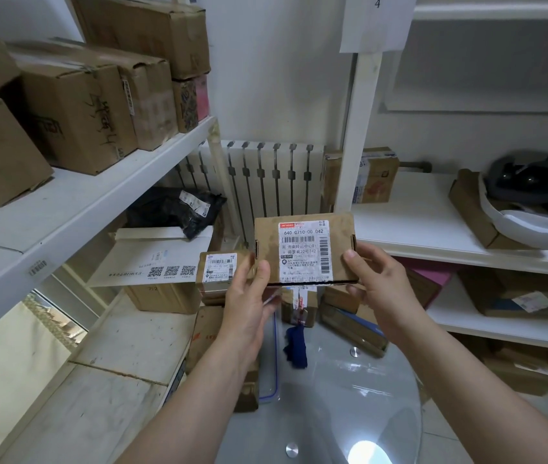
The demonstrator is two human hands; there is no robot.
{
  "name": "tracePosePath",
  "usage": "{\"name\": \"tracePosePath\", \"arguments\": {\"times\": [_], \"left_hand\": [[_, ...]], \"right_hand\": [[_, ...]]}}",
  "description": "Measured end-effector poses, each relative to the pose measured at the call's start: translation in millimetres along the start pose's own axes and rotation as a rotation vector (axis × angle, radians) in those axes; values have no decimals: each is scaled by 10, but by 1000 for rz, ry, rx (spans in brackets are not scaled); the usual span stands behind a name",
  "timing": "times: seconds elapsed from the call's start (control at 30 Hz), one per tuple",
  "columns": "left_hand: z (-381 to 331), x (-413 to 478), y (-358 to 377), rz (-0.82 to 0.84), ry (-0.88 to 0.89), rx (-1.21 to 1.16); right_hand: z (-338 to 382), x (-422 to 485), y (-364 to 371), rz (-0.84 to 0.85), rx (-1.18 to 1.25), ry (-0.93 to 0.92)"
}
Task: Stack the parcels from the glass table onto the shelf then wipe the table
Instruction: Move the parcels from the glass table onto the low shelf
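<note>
A flat brown cardboard parcel (302,249) with a white shipping label is held up in mid-air between both hands. My left hand (249,296) grips its lower left corner, thumb on the front face. My right hand (379,283) grips its right edge, thumb on the front. Below lies the round glass table (349,396), with a dark blue cloth (296,346) and several small brown parcels (349,316) at its far edge. A small labelled box (219,269) sits just left of my left hand. White shelves stand to the left (81,209) and right (433,229).
Large cardboard boxes (78,108) fill the upper left shelf. A black bag (178,209) and a white envelope box (155,259) lie on the lower left shelf. A radiator (265,175) stands behind. The right shelf holds a box (373,175) and an open box with dark items (527,202).
</note>
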State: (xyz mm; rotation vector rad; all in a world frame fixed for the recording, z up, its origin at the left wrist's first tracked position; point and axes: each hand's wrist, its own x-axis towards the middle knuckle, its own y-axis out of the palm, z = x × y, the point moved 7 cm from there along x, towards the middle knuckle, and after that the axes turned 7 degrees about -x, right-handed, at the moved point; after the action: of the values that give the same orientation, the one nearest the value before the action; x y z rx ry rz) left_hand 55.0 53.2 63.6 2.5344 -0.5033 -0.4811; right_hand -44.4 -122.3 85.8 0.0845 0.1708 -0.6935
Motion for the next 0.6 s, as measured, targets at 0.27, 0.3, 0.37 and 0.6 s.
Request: {"name": "tracePosePath", "arguments": {"times": [0.27, 0.3, 0.37, 0.6], "left_hand": [[-49, 39, -65, -23, 10, 53], [-53, 44, -76, -27, 15, 59], [-59, 50, -87, -32, 20, 66], [-75, 56, -125, -42, 23, 60]], "right_hand": [[-4, 58, 26, 3, -61, -13], [-2, 70, 34, 5, -75, -16], [-8, 90, 40, 6, -91, -18], [-26, 94, 81, 9, -99, -16]]}}
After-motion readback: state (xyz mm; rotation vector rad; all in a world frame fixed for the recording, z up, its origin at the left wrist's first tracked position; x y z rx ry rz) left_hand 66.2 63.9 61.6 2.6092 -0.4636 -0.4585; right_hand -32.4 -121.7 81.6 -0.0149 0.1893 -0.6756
